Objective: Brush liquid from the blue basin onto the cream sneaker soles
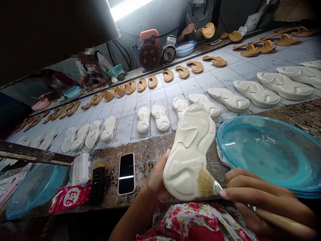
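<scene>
My left hand (159, 180) grips the edge of a glossy white shoe sole (192, 147), holding it tilted up above the bench edge. In my right hand (263, 197) is a paintbrush (207, 182) with pale bristles and a wooden handle. Its bristles press against the sole's lower right side. The sole's surface looks wet. Just right of it stands a blue plastic basin (260, 154) with cloudy liquid inside. The underside of the sole is hidden, and so are most fingers of my left hand.
A belt (125, 125) carries rows of white soles (143, 120) and tan soles (141, 84). A phone (126, 174), a red packet (69, 199) and a second basin (37, 187) are at left. Co-workers sit across, one holding a tan sole (208, 30), near a motor (149, 55).
</scene>
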Available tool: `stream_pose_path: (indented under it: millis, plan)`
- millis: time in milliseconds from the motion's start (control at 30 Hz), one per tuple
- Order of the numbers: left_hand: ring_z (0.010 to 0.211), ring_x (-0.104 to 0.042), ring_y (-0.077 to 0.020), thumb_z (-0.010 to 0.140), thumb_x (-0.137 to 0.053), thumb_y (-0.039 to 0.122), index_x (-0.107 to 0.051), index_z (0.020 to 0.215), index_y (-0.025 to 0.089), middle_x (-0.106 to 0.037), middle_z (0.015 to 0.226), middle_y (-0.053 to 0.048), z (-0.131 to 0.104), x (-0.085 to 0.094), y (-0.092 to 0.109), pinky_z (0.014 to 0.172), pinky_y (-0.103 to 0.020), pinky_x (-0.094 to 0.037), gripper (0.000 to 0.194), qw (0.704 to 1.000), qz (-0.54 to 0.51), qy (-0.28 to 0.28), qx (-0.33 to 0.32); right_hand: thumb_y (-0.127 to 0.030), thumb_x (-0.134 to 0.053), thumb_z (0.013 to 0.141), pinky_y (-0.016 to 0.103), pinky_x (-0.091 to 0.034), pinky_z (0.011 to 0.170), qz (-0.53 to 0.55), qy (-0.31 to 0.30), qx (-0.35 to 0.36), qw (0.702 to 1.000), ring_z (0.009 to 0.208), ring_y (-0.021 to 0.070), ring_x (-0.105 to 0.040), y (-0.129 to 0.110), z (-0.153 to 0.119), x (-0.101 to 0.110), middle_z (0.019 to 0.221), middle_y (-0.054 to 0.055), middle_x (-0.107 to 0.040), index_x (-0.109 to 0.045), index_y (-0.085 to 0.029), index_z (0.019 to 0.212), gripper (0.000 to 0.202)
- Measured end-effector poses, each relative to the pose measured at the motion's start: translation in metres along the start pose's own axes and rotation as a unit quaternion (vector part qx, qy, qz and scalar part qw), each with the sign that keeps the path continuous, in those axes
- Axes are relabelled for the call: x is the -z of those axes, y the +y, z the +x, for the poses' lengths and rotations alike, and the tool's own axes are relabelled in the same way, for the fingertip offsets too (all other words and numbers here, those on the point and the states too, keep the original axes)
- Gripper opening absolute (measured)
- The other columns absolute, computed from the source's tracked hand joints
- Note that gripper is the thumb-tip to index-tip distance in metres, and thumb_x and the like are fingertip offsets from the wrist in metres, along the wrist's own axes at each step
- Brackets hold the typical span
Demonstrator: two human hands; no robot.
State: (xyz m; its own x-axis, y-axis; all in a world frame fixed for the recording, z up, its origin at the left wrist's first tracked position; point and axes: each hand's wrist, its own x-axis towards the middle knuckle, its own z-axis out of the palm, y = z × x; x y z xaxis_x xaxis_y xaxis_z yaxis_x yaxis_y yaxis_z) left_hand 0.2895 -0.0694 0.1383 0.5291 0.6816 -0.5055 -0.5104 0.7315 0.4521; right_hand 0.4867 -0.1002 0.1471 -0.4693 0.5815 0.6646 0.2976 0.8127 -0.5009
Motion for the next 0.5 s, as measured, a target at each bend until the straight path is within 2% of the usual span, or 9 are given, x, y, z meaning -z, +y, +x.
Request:
stream_pose_path:
  millis: [100,200,233,300,367,400,433,500]
  plan:
    - [0.103,-0.058,-0.0257,0.09,-0.027,0.044,-0.064,0.105,0.007,-0.069,0.092,-0.012,0.01,0.008,0.003,0.098,-0.038,-0.036,0.055,0.998,-0.044,-0.036,0.024,-0.006,-0.048,0.076,0.02,-0.051,0.056,-0.003,0.037,-0.067,0.997,0.063,0.0106,-0.057,0.007,-0.016,0.006,0.064,0.0,-0.057,-0.055,-0.02,0.091,0.022]
    - [0.11,-0.054,-0.0281,0.087,-0.03,0.052,-0.061,0.112,0.009,-0.066,0.104,-0.014,0.018,0.019,0.003,0.098,-0.042,-0.036,0.059,0.993,-0.076,-0.081,0.035,-0.02,-0.052,0.081,0.017,-0.049,0.049,-0.082,0.12,-0.179,0.973,0.059,0.0106,-0.06,0.022,-0.042,0.014,0.068,-0.001,-0.061,-0.057,-0.022,0.086,0.007]
    - [0.113,-0.052,-0.0282,0.086,-0.031,0.054,-0.06,0.112,0.01,-0.065,0.107,-0.013,0.019,0.023,0.003,0.099,-0.043,-0.035,0.059,0.993,-0.084,-0.085,0.017,-0.022,-0.054,0.081,0.015,-0.047,0.045,-0.129,0.157,-0.223,0.954,0.054,0.0096,-0.059,0.028,-0.051,0.018,0.066,-0.001,-0.062,-0.057,-0.022,0.082,0.004]
    - [0.116,-0.048,-0.0251,0.086,-0.037,0.047,-0.062,0.109,0.016,-0.065,0.109,-0.008,0.018,0.03,0.001,0.101,-0.041,-0.033,0.046,0.991,-0.094,-0.073,-0.066,-0.027,-0.055,0.082,0.013,-0.043,0.038,-0.209,0.195,-0.284,0.915,0.045,0.0088,-0.056,0.042,-0.066,0.029,0.059,-0.002,-0.06,-0.057,-0.021,0.074,0.01]
    - [0.117,-0.047,-0.0224,0.085,-0.042,0.033,-0.065,0.102,0.022,-0.066,0.106,-0.003,0.017,0.036,-0.004,0.1,-0.042,-0.034,0.03,0.984,-0.092,-0.079,-0.132,-0.03,-0.055,0.082,0.012,-0.039,0.032,-0.261,0.182,-0.302,0.899,0.038,0.0084,-0.053,0.055,-0.075,0.041,0.048,-0.003,-0.055,-0.058,-0.021,0.07,0.015]
    - [0.118,-0.046,-0.0233,0.084,-0.042,0.029,-0.065,0.1,0.024,-0.065,0.107,-0.003,0.017,0.04,-0.008,0.098,-0.045,-0.036,0.029,0.983,-0.085,-0.096,-0.131,-0.031,-0.056,0.081,0.011,-0.036,0.028,-0.274,0.163,-0.299,0.899,0.034,0.0079,-0.051,0.061,-0.078,0.047,0.043,-0.004,-0.053,-0.059,-0.02,0.068,0.018]
    - [0.117,-0.046,-0.0257,0.084,-0.041,0.03,-0.065,0.102,0.025,-0.063,0.111,-0.003,0.019,0.044,-0.012,0.094,-0.048,-0.039,0.03,0.985,-0.079,-0.114,-0.107,-0.032,-0.057,0.08,0.01,-0.033,0.025,-0.275,0.139,-0.287,0.907,0.03,0.0073,-0.049,0.067,-0.079,0.052,0.039,-0.005,-0.05,-0.06,-0.02,0.065,0.019]
    - [0.113,-0.048,-0.0309,0.085,-0.035,0.045,-0.061,0.11,0.02,-0.058,0.119,-0.009,0.025,0.05,-0.023,0.084,-0.05,-0.043,0.044,0.987,-0.075,-0.141,-0.028,-0.031,-0.06,0.078,0.008,-0.029,0.022,-0.244,0.097,-0.254,0.931,0.027,0.0072,-0.048,0.079,-0.079,0.059,0.035,-0.007,-0.05,-0.063,-0.02,0.06,0.022]
